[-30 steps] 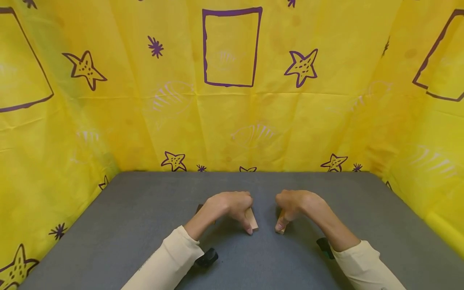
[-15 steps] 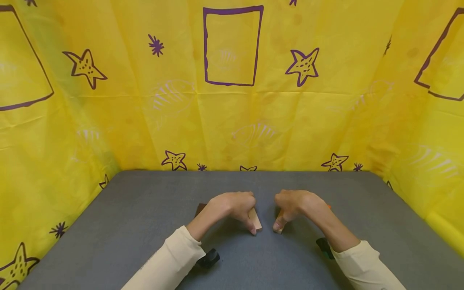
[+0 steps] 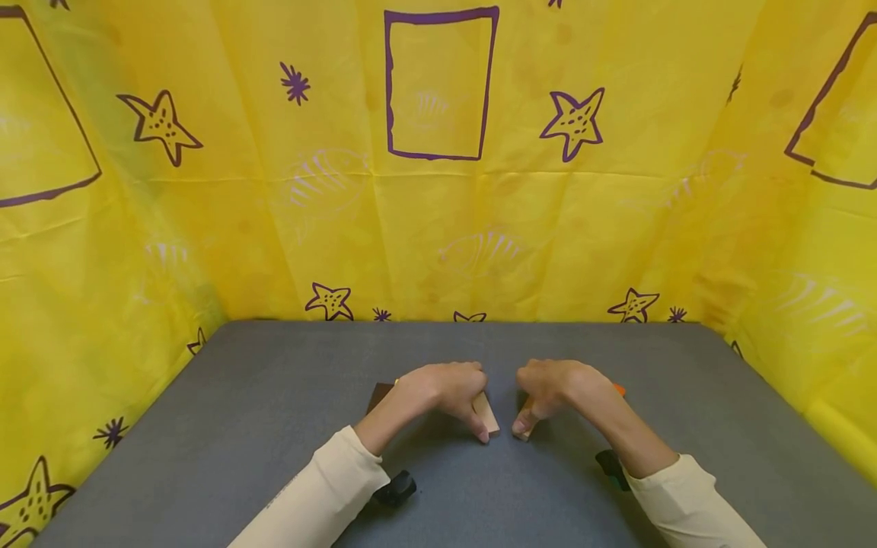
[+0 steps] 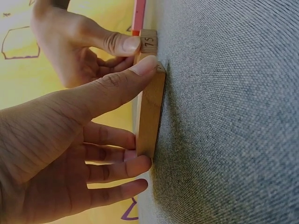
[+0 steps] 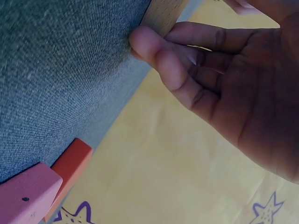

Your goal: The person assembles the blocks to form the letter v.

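In the head view my left hand (image 3: 448, 392) pinches a pale wooden block (image 3: 486, 415) between thumb and fingers, standing on its narrow side on the grey tabletop. My right hand (image 3: 551, 388) pinches a second wooden block (image 3: 523, 434), slanted the opposite way, with a narrow gap between the two. The left wrist view shows the thumb on one end of the left wooden block (image 4: 150, 112) and fingertips at its other end. Dark markings sit on the end of the right wooden block (image 4: 148, 43). From the right wrist, fingertips cover part of that block (image 5: 163, 14).
Behind my left forearm lies a dark brown block (image 3: 379, 396), with a sliver of yellow beside it. An orange block (image 3: 620, 390) pokes out past my right wrist. The right wrist view has a pink block (image 5: 30, 191) beside a red-orange block (image 5: 72, 163). Yellow cloth (image 3: 438, 228) surrounds the table.
Both hands have come slightly closer together with their wooden blocks, the left moving right and the right moving a little left. The gap between the blocks has narrowed.
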`<state>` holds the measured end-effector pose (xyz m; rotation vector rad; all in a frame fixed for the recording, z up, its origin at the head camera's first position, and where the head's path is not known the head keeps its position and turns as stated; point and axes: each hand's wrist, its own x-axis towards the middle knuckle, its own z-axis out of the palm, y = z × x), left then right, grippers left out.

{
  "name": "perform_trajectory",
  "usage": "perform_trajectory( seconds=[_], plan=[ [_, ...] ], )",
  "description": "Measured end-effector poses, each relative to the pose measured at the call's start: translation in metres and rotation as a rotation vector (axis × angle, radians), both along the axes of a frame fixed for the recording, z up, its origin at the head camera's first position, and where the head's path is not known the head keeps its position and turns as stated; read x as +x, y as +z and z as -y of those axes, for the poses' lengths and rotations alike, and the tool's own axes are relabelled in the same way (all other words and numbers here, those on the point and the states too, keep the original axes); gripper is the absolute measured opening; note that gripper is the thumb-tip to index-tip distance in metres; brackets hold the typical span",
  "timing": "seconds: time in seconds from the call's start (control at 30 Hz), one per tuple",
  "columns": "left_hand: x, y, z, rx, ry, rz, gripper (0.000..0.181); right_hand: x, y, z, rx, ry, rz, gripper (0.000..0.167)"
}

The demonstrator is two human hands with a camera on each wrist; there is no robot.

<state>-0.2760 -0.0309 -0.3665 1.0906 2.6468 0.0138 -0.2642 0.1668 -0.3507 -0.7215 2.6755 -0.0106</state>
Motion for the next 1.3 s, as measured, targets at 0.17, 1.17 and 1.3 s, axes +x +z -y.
perform_trajectory(
  seconds=[0.17, 1.17, 1.3],
  plan=[
    [0.0002, 0.0007, -0.0001, 0.000, 0.002, 0.014, 0.047, -0.0008, -0.0010, 0.0027, -0.018, 0.020, 0.037, 0.039],
    [0.0042, 0.0026, -0.0042, -0.037, 0.037, 0.010, 0.057, -0.0027, -0.0033, 0.0081, -0.022, 0.059, 0.063, 0.039],
    [0.0043, 0.0029, -0.0053, -0.045, 0.039, 0.005, 0.058, -0.0033, -0.0028, 0.0081, -0.010, 0.054, 0.060, 0.039]
  ],
)
